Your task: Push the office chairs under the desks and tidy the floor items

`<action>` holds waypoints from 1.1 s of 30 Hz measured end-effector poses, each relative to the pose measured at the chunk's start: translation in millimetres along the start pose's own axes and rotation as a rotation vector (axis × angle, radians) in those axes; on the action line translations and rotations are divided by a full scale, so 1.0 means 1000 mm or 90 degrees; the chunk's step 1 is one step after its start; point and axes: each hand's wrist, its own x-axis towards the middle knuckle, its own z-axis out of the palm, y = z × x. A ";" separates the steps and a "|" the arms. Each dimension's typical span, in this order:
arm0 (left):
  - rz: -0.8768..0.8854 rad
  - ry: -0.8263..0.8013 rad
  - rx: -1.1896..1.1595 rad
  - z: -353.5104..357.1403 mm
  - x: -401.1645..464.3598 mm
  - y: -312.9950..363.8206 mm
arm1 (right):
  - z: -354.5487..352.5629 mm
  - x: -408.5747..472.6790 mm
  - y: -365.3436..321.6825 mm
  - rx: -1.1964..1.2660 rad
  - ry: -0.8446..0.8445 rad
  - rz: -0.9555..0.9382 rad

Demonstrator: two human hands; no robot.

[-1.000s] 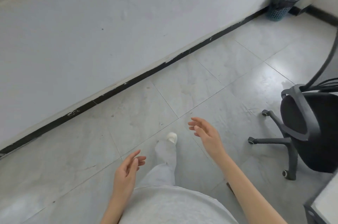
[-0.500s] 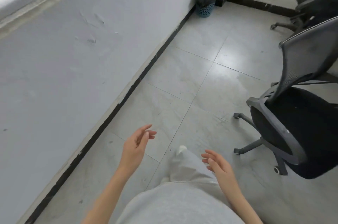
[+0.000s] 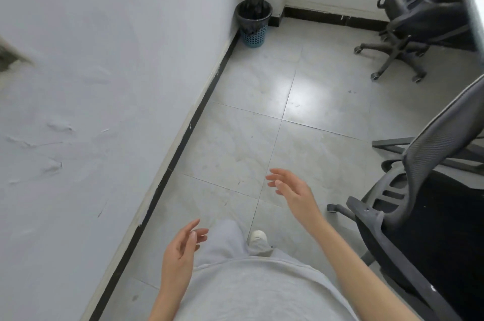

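Note:
A black mesh office chair [image 3: 429, 205] stands close at my right, its seat and grey armrest toward me. A second black office chair [image 3: 416, 14] stands at the far right near the back wall, on a grey wheeled base. My right hand [image 3: 293, 189] hangs in the air left of the near chair, fingers relaxed, holding nothing. Lower down, my left hand [image 3: 180, 250] floats beside my grey trouser leg, fingers loose and empty. Neither hand touches a chair.
A blue mesh waste bin [image 3: 254, 22] with a black liner stands in the far corner. A white wall [image 3: 91, 111] with a black skirting runs along my left. Grey floor tiles [image 3: 262, 116] stretch ahead. My white shoe [image 3: 258, 238] steps forward.
The view has swung right and forward along the wall, bringing the second chair and bin closer. My right hand has risen ahead; my left hand has dropped back.

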 end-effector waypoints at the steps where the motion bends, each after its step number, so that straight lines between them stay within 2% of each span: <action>1: 0.001 -0.005 0.002 0.005 0.019 0.009 | -0.002 0.021 -0.010 0.010 0.010 -0.007; 9: 0.037 -0.137 0.036 0.066 0.218 0.099 | -0.029 0.158 -0.035 0.041 0.120 0.049; 13: 0.089 -0.236 0.080 0.104 0.320 0.166 | -0.045 0.198 -0.042 0.087 0.242 0.116; 17: 0.129 -0.379 0.156 0.160 0.402 0.229 | -0.064 0.222 -0.047 0.146 0.362 0.176; 24: 0.199 -0.576 0.250 0.295 0.485 0.298 | -0.120 0.279 -0.050 0.245 0.595 0.199; 33: 0.205 -0.759 0.329 0.448 0.518 0.348 | -0.241 0.342 -0.081 0.334 0.774 0.144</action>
